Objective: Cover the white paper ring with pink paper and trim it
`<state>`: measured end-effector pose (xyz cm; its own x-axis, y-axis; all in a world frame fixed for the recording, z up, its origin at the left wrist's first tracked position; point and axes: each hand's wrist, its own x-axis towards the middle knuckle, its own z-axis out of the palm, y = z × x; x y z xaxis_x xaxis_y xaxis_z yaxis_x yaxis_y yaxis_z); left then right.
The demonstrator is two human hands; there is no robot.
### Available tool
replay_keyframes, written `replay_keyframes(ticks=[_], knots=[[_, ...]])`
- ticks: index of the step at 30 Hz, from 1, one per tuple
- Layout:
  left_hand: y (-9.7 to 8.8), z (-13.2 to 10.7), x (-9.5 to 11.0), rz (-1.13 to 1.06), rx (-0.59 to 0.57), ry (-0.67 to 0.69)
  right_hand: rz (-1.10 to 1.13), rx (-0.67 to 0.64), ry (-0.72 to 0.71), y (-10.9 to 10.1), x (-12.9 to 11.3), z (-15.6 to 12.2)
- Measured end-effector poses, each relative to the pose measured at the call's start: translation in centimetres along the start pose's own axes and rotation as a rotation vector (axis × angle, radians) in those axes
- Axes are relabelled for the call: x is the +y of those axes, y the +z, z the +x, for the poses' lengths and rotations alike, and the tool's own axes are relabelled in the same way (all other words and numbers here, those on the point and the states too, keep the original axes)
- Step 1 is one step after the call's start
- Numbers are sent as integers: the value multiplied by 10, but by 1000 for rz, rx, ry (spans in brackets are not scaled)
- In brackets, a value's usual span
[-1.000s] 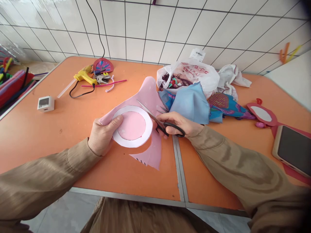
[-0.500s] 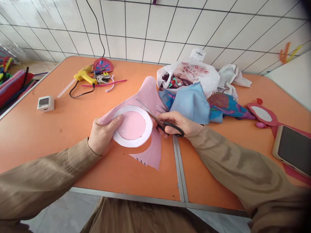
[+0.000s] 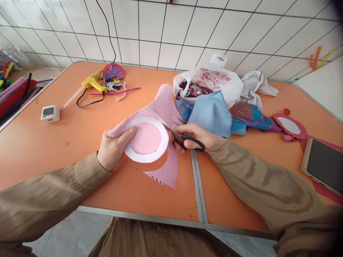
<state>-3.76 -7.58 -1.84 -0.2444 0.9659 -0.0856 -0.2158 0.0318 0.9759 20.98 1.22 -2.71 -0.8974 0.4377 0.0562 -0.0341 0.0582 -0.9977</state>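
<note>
Right hand (image 3: pixel 199 137) fingers, curled through the scissors (image 3: pixel 174 134) handles, aim the blades away up-left along the white ring (image 3: pixel 146 158) edge; left hand (image 3: pixel 114 150) fingers pinch its far side.

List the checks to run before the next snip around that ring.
1. Left hand grip pins the white paper ring onto the pink fabric: ok.
2. Right hand grip sits in the scissors handles: ok.
3. Upper blade lies along the ring's outer edge: ok.
4. Lower blade position under the fabric: cannot tell.
5. Left fingers away from the blades: ok.
6. Blue fabric clear of the cutting side: not ok, it lies close beside the scissors.
</note>
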Motion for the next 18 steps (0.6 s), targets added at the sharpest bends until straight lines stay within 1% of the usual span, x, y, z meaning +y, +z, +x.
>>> replay_keyframes(ticks=[8, 14, 18], knots=[[0, 0, 1, 19, 14, -11, 10, 23, -5, 2, -1, 0], [1, 0, 2, 23, 10, 3, -31, 76, 72, 3, -1, 0], [1, 0, 2, 13, 4, 1, -39, 79, 74, 2, -1, -1]])
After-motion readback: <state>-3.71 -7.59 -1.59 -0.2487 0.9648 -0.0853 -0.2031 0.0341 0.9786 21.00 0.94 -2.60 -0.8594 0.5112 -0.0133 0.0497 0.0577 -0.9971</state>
